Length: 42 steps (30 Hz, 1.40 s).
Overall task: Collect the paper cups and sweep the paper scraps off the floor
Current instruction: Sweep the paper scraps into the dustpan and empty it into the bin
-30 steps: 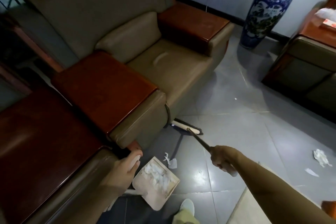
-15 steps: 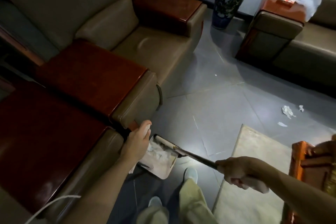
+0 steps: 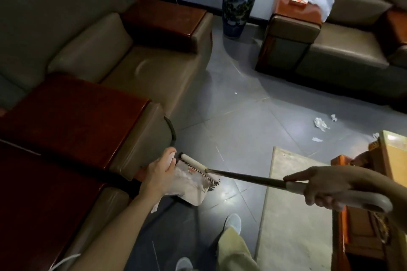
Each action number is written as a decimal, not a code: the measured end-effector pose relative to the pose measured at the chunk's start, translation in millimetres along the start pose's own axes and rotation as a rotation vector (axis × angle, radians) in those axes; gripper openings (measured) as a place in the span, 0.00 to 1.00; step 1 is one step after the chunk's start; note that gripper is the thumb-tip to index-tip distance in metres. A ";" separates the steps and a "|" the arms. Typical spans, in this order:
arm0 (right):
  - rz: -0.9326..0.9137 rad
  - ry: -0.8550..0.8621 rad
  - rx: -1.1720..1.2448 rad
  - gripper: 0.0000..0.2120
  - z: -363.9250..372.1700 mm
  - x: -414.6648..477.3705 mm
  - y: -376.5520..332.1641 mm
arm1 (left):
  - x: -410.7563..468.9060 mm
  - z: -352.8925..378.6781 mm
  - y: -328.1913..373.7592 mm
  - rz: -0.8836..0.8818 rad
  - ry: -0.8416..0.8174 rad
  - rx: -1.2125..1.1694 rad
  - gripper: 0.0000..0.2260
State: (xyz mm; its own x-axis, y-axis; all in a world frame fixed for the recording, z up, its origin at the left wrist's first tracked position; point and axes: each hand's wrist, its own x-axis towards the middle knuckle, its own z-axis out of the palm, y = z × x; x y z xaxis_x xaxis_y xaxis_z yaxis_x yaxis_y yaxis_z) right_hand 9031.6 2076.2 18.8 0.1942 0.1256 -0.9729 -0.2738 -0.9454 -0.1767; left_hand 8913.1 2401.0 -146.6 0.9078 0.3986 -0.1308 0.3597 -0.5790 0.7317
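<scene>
My left hand (image 3: 160, 170) grips the top of a dustpan's handle beside the sofa arm. The beige dustpan (image 3: 193, 191) stands on the grey floor below it, with white paper scraps inside. My right hand (image 3: 323, 185) grips the pale grip of a broom (image 3: 246, 175), forefinger along the dark shaft. The broom head (image 3: 199, 166) lies across the dustpan's far edge. More white paper scraps (image 3: 320, 123) lie on the floor at the right, near the far sofa. No paper cup is in view.
Brown sofas with red wooden arm tops (image 3: 72, 114) fill the left side. A tall blue vase (image 3: 240, 0) stands at the back. Another sofa (image 3: 343, 50) with white cloth on its arm is at the right. A beige rug (image 3: 295, 204) and a wooden table (image 3: 374, 182) lie near my feet.
The broom head swept back from the floor by the sofa onto the dustpan. The loose scraps beside the pan are gone. My view swung right, showing the far sofa.
</scene>
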 end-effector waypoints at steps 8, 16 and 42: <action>-0.099 0.106 0.283 0.31 -129.5 15.7 10.9 | 101.1 26.3 60.8 0.021 0.076 -0.053 0.09; -0.129 0.248 0.576 0.22 -235.9 64.7 -39.1 | 219.6 49.2 115.4 0.115 0.105 -0.011 0.09; 0.046 0.391 0.581 0.08 -533.8 289.2 -208.3 | 654.4 102.0 227.9 0.104 -0.310 0.212 0.13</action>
State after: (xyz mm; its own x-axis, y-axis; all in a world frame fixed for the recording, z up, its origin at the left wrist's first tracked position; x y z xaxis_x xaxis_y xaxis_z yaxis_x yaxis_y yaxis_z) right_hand 9647.6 2148.9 -146.1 0.4649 -0.1310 -0.8756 -0.7277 -0.6198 -0.2936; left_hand 9611.2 2457.3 -133.7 0.9523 0.1151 -0.2825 0.2693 -0.7523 0.6012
